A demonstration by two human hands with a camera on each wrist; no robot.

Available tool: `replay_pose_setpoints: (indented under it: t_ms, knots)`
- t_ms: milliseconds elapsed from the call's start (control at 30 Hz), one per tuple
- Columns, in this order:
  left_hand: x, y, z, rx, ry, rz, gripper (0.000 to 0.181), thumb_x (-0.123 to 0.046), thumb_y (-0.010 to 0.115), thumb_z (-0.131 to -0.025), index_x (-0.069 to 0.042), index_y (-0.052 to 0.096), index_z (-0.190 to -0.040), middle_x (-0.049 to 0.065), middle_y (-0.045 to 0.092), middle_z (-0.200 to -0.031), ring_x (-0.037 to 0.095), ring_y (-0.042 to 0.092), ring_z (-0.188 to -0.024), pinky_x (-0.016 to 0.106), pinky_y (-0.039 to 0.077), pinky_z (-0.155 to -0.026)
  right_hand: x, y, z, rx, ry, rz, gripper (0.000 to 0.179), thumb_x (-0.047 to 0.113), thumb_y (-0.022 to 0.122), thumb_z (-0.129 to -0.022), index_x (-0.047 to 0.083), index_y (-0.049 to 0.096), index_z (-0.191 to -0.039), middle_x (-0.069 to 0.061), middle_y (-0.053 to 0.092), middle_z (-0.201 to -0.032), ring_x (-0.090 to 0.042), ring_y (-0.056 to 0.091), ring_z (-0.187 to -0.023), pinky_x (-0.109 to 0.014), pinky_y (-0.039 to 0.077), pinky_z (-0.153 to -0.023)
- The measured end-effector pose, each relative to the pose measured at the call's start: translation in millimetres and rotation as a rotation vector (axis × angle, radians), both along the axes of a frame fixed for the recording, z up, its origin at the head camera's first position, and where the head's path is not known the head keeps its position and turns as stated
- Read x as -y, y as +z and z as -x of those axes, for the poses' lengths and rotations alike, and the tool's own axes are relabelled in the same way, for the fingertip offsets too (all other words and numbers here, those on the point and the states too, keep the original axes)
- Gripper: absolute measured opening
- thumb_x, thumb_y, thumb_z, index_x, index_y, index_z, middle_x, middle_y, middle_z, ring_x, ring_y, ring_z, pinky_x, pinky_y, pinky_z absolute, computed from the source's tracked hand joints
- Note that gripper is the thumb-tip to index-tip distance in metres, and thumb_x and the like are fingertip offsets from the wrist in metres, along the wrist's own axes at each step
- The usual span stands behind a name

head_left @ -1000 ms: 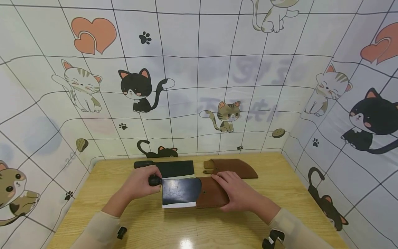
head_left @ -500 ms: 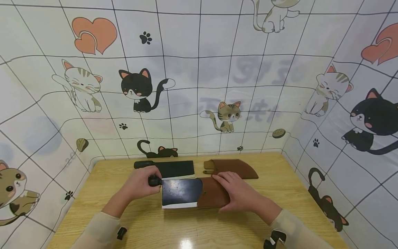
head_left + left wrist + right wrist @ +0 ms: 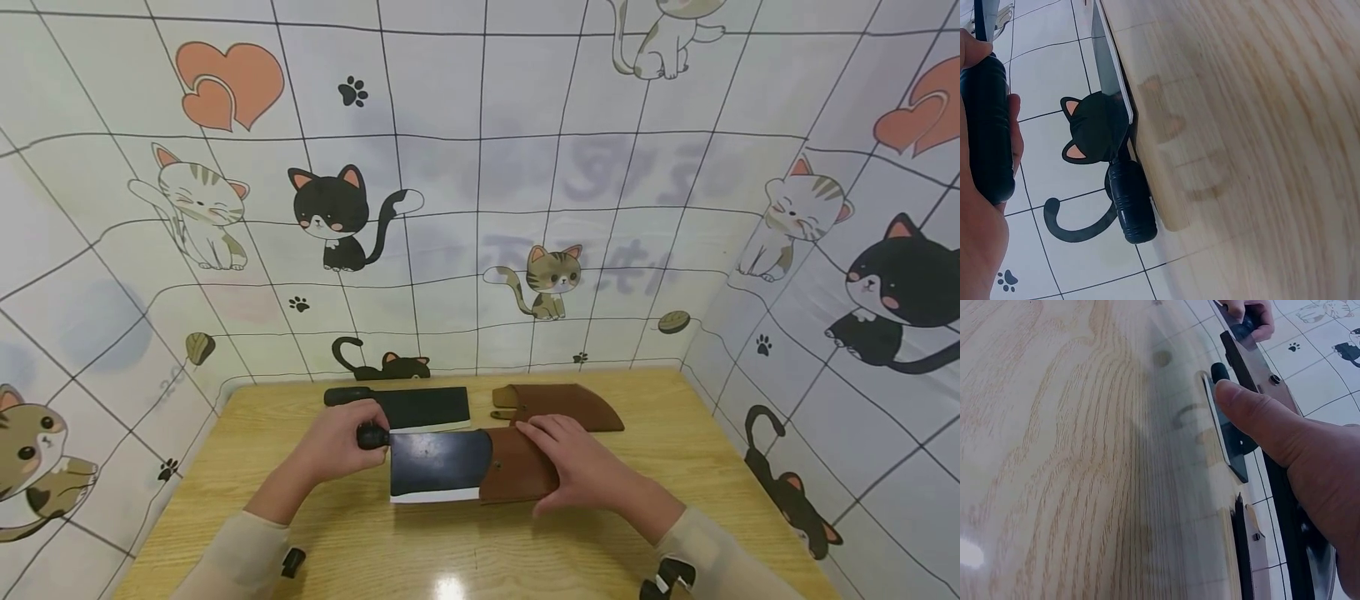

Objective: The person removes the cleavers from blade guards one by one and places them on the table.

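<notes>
My left hand (image 3: 337, 437) grips the black handle (image 3: 986, 125) of a cleaver, its dark blade (image 3: 438, 462) with a pale edge pointing right. A brown leather sheath (image 3: 521, 475) with a small stud covers the blade's right end. My right hand (image 3: 585, 467) holds the sheath, fingers over its top edge; the thumb (image 3: 1254, 412) extends toward the lower edge. Both are held over the table. Behind them lies a second cleaver (image 3: 431, 406) with a black handle (image 3: 1134, 200), partly hidden by the left hand. A second brown sheath (image 3: 573, 407) lies to its right.
The light wooden table (image 3: 480, 550) meets a white tile-patterned sheet (image 3: 450, 183) printed with cats at the back and both sides. The second cleaver and second sheath lie close to the table's back edge.
The right hand and sheath have slid slightly right along the blade, baring a little more of it. The left hand and cleaver stay almost still.
</notes>
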State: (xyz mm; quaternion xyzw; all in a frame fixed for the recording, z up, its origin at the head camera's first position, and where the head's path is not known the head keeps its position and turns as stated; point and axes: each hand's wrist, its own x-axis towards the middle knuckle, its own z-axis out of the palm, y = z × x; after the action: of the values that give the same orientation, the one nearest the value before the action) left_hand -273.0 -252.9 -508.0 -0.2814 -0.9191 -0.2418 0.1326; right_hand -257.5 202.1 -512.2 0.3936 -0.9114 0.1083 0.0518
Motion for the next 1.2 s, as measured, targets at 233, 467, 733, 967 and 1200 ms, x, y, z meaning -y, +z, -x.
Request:
replay_pose_setpoints:
  t_ms: [233,467,733,967,1200]
  knots:
    - [3.4,-1.0,1.4,-0.003,-0.002,-0.021,0.035,-0.021,0.093,-0.078,-0.038,0.069,-0.097,-0.023,0.064,-0.097,0.003,0.060,-0.081,0.032,0.054,-0.071,-7.5,-3.0,1.6,-0.022,-0.006,0.039,0.136,0.075,0.099,-0.061,0.012,0.043,-0.169,-0.011,0.053,-0.160,-0.035,0.048,-0.148,-0.062,0.040,-0.120]
    - [6.7,-3.0,0.8,-0.010,0.008,-0.008,0.035,-0.022,0.093,-0.078,-0.038,0.069,-0.096,-0.023,0.063,-0.095,0.003,0.059,-0.079,0.031,0.052,-0.069,-11.2,-5.4,3.1,-0.051,0.001,0.022,0.136,0.078,0.097,-0.062,0.013,0.043,-0.169,-0.010,0.053,-0.159,-0.035,0.049,-0.147,-0.060,0.041,-0.119]
    - [8.8,-3.9,1.4,-0.024,0.007,-0.020,0.036,-0.019,0.093,-0.076,-0.039,0.068,-0.094,-0.023,0.061,-0.094,0.004,0.057,-0.078,0.031,0.051,-0.069,-14.8,0.8,1.0,-0.025,-0.016,0.020,0.136,0.074,0.100,-0.062,0.012,0.043,-0.168,-0.010,0.052,-0.160,-0.035,0.048,-0.148,-0.060,0.039,-0.121]
    - [9.6,-3.2,1.1,-0.016,-0.001,-0.012,0.036,-0.020,0.093,-0.078,-0.040,0.068,-0.096,-0.024,0.061,-0.094,0.004,0.058,-0.079,0.031,0.051,-0.069,-16.9,0.9,-0.7,-0.020,-0.019,0.003,0.134,0.074,0.099,-0.064,0.012,0.042,-0.169,-0.011,0.052,-0.160,-0.036,0.047,-0.149,-0.061,0.040,-0.121]
    - [10.4,-1.6,0.7,0.059,-0.009,-0.019,0.037,-0.020,0.095,-0.080,-0.040,0.072,-0.100,-0.022,0.065,-0.098,0.007,0.062,-0.085,0.033,0.055,-0.074,-18.4,1.5,-1.7,-0.005,-0.028,0.003,0.135,0.072,0.100,-0.063,0.012,0.042,-0.169,-0.012,0.052,-0.161,-0.037,0.046,-0.150,-0.060,0.039,-0.121]
